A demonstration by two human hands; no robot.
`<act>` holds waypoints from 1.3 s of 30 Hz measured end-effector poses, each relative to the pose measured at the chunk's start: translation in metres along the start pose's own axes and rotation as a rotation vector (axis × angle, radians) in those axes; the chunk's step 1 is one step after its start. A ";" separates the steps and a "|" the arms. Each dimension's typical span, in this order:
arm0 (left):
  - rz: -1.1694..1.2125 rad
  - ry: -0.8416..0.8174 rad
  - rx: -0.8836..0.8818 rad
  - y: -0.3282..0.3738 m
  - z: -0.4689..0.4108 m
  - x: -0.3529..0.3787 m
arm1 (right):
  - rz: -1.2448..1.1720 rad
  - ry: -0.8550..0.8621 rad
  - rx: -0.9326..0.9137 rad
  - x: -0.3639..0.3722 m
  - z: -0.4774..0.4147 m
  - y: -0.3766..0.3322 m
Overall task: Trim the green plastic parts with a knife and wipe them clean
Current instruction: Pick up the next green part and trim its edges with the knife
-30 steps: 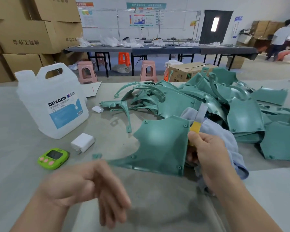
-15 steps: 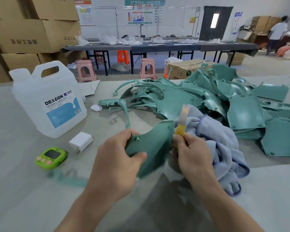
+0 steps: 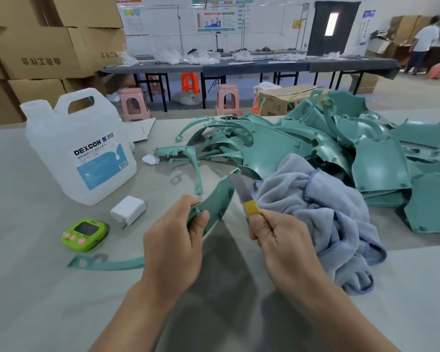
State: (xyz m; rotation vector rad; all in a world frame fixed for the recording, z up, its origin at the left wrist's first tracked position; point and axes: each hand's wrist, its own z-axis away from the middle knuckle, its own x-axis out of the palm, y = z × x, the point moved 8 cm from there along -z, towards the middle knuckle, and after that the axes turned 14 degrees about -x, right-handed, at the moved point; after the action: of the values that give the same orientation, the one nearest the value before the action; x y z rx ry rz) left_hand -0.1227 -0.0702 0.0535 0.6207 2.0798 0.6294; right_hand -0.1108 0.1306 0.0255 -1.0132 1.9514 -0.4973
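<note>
Right hand (image 3: 277,240): fingers curled round the yellow-wrapped handle of the knife (image 3: 241,190), blade up and leaning left, its tip at the right edge of the part (image 3: 217,198); whether steel actually meets plastic cannot be told. Left hand (image 3: 173,245): thumb and fingers pinch the lower end of the same part, a curved green panel held clear of the table (image 3: 36,301), to the right of the jug (image 3: 87,153) and nearer the camera than it. Cloth (image 3: 315,207): blue-grey, crumpled, well right of the jug, just beside the knife hand, gripped by neither hand as far as shows. Pile (image 3: 376,168): many green parts heaped far right of the jug, behind and beyond the cloth; no sorting into finished and unfinished is visible, so the number of done pieces cannot be told. Strip (image 3: 107,262): thin green sliver flat on the table in front of the jug, left of the left hand; offcut or separate piece, not clear. Timer (image 3: 84,235) and adapter (image 3: 128,209): in front of the jug, between it and the strip. Status, as judged: trimming stage, one part in hand with the blade set to its edge; wiping of this part not yet begun, cloth lying ready; much of the pile is likely left to do, so the task looks early or midway, not near its end.
</note>
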 end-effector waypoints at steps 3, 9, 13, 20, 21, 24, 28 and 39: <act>0.009 -0.010 0.010 0.000 0.001 0.001 | 0.064 0.015 -0.050 0.004 -0.004 -0.010; 0.038 -0.012 0.043 0.002 0.003 0.000 | 0.103 0.117 0.092 -0.014 -0.019 0.017; 0.035 -0.029 0.077 0.003 0.003 0.002 | 0.078 0.092 -0.063 -0.004 -0.017 0.004; 0.079 -0.056 0.122 0.002 0.003 0.002 | 0.029 0.131 -0.054 -0.012 -0.016 0.011; 0.088 -0.061 0.130 0.002 0.003 0.002 | 0.066 0.104 -0.092 -0.008 -0.015 0.006; 0.104 -0.051 0.127 0.000 0.003 0.001 | 0.193 0.092 0.000 -0.013 -0.016 0.015; 0.121 -0.052 0.143 -0.002 0.003 -0.002 | 0.049 0.155 -0.033 -0.023 -0.013 0.013; 0.098 -0.057 0.176 -0.008 -0.001 -0.001 | 0.041 0.002 -0.055 -0.008 -0.003 0.003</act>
State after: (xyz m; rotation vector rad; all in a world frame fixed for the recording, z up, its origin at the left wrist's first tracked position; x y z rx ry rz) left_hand -0.1242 -0.0773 0.0497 0.8353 2.0756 0.4802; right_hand -0.1125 0.1389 0.0296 -1.0051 1.9932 -0.4236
